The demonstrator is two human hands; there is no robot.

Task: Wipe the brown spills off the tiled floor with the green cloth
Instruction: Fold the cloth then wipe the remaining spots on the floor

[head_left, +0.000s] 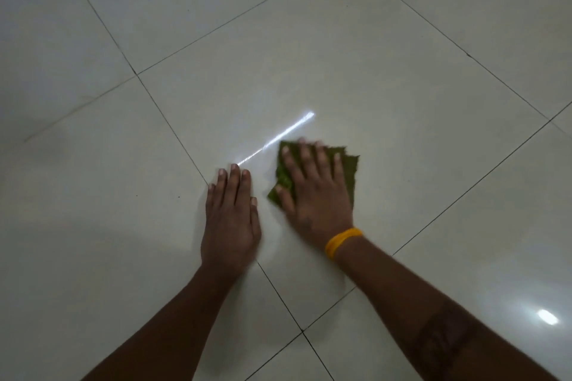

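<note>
Head view looks down on both hands laid flat on the tiled floor (pixel 387 56). On the right hand (pixel 318 195) the fingers (pixel 306 161) are straight and spread wide, pressing down on the green cloth (pixel 286 179); nothing is curled round it, the palm simply bears on it. That cloth lies crumpled under the hand, its ragged edges showing past the fingertips on the far side, beside the little finger, and at the thumb, where a corner pokes out toward the other hand. The fingertips and the cloth's far edge are a little blurred. A yellow wristband (pixel 342 241) circles the right wrist, and a dark mark on the right forearm is too blurred to make out.

The left hand (pixel 230 219) rests just beside the cloth, apart from it, with its fingers straight and held close together, flat on the bare tile and holding nothing. Its fingertips sit near a dark grout line (pixel 173 130) that runs diagonally under the wrist toward the near edge of the view.

A bright streak of reflected light (pixel 278 138) slants across the tile between the left fingertips and the cloth's far corner. Another small bright reflection (pixel 548 316) shows on the floor near the lower right corner. No brown marks can be made out on the tiles around the hands.
</note>
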